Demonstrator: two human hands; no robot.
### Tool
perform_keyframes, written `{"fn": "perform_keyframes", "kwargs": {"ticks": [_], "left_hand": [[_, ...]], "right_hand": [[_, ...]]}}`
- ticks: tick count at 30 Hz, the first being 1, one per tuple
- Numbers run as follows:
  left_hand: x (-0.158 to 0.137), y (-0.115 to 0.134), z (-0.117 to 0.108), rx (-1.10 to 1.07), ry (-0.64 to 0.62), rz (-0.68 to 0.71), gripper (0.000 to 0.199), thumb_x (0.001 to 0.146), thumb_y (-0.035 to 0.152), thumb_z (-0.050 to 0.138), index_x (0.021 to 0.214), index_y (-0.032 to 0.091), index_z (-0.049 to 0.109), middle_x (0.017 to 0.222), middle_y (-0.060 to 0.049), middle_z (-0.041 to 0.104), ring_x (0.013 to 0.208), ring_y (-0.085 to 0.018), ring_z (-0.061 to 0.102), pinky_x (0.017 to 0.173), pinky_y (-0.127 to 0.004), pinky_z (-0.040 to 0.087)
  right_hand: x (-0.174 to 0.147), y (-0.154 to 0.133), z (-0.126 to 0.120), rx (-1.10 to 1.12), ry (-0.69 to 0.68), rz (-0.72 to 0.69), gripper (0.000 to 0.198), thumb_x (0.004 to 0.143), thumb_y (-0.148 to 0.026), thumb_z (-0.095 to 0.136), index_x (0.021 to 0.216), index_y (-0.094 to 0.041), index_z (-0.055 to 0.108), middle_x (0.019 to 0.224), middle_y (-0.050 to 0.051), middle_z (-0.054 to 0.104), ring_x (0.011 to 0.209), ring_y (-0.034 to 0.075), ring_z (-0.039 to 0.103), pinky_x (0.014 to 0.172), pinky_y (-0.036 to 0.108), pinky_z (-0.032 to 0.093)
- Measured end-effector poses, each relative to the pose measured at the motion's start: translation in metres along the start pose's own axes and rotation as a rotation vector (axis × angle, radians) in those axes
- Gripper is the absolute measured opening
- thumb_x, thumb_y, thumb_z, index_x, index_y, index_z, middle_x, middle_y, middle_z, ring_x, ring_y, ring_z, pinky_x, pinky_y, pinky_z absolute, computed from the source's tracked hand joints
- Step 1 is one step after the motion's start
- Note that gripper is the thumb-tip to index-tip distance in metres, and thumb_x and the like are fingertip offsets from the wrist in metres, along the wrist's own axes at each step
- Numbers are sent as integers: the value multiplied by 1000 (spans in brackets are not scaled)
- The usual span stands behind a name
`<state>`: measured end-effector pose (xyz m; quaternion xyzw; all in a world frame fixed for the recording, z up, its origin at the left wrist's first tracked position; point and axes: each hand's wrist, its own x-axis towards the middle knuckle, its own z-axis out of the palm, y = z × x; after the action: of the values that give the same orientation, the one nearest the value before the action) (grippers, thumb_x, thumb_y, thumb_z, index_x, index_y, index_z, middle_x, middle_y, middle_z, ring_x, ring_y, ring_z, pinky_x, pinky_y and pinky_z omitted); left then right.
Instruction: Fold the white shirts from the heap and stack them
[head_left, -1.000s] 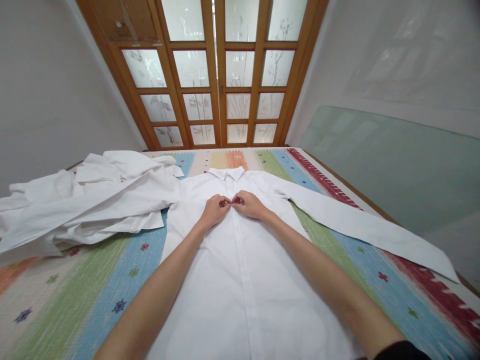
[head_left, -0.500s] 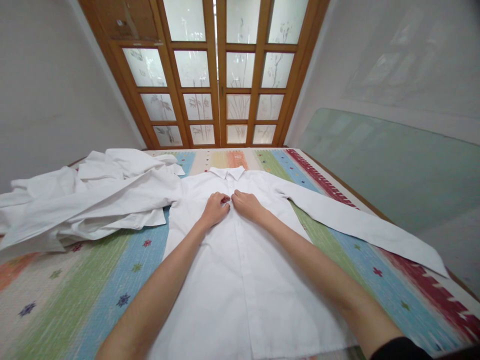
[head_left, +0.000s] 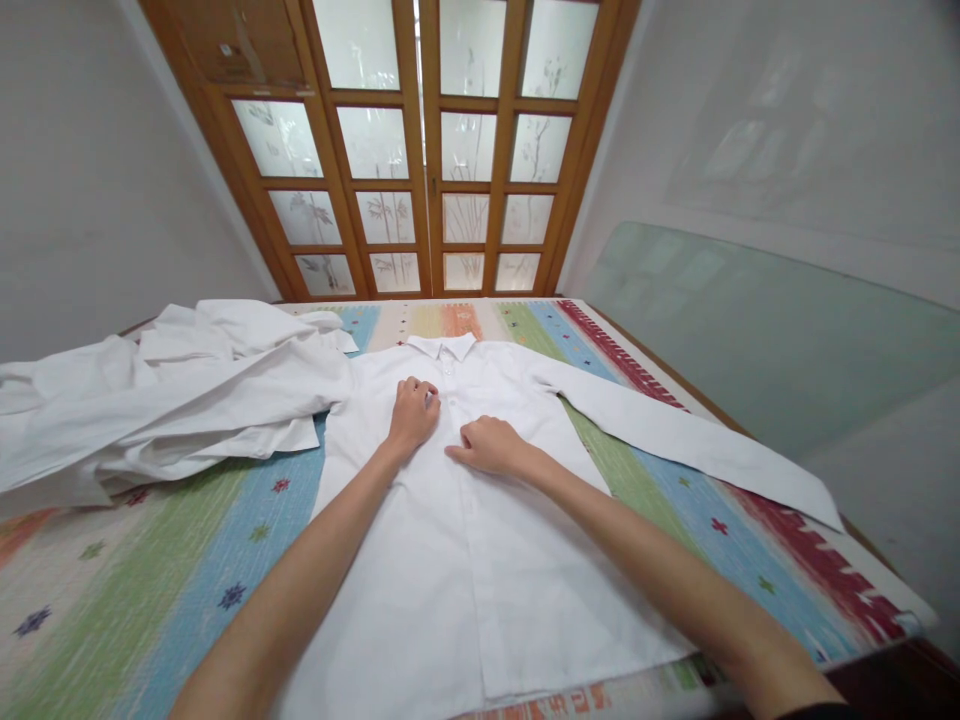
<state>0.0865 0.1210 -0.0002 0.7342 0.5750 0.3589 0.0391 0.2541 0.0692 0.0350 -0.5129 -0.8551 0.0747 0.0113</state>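
A white long-sleeved shirt lies front side up, its collar pointing away from me and its button front running down the middle. My left hand rests on the chest left of the button front, fingers curled; a bit of white cloth shows between them. Lower and to the right is my right hand, over the button front. Its thumb stretches out to the left, apart from the bent fingers, with nothing visible in it. A small button shows between the hands.
Crumpled white garments are heaped on the left, overlapping the shirt's left sleeve area. The right sleeve stretches across the striped, patterned cover. Beyond stand wooden doors with glass panes; a pale green panel is at the right wall.
My hands, together at the button front before, have come apart. The right hand has drawn back towards me and its thumb has spread. The view has shifted slightly.
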Motion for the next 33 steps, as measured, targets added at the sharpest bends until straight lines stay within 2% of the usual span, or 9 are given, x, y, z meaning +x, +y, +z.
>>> {"fn": "perform_keyframes", "kwargs": {"ticks": [4,8,10,14,18,24,29,33], "left_hand": [[-1,4,-1,3,-4,-7,13,81,12,50,84,20,59,83,-7,53,91,-25,51,88,-38,42],[0,8,-3,-75,0,6,13,78,11,48,82,20,57,77,-4,53,82,-22,52,81,-34,42],[0,12,-6,-161,34,-49,14,78,11,46,82,19,57,76,-3,55,77,-20,53,78,-32,42],[-1,26,-18,-299,146,-247,16,80,16,42,82,19,58,69,0,56,68,-17,53,70,-29,39],[-15,40,-27,-371,126,-324,15,82,21,43,81,20,58,55,4,48,57,-16,49,60,-27,34],[-44,42,-21,-360,30,-233,17,82,21,41,83,20,59,57,5,48,56,-14,49,61,-26,35],[-51,34,-21,-306,-111,-179,17,80,18,44,81,19,61,58,4,51,58,-14,50,62,-27,38],[-53,31,-21,-201,-201,50,15,75,11,48,78,18,61,71,-1,58,72,-17,53,71,-31,42]], "right_hand": [[-7,-4,-3,20,-27,42,27,88,-35,53,84,-16,72,89,16,72,81,25,67,63,29,42],[-12,-10,-4,8,23,67,35,89,-44,52,98,-15,68,97,16,71,87,27,67,69,31,46],[-13,-13,-4,-8,27,68,41,89,-48,49,102,-13,67,100,18,71,90,29,67,71,33,47],[-9,-14,-7,5,-60,79,40,90,-39,46,102,-10,70,104,21,70,94,29,68,72,33,48],[-3,-15,-8,13,-78,111,40,86,-39,50,101,-9,72,102,21,71,93,29,69,70,31,49],[-5,-22,-9,-9,-91,49,35,83,-30,51,100,-9,73,99,22,71,91,29,69,69,30,49],[-7,-16,-8,-14,-108,1,32,76,-28,56,96,-8,72,95,21,71,86,29,69,65,30,46],[-8,-5,-4,11,-66,-51,28,79,-31,53,87,-10,69,87,19,71,81,27,67,63,29,42]]}}
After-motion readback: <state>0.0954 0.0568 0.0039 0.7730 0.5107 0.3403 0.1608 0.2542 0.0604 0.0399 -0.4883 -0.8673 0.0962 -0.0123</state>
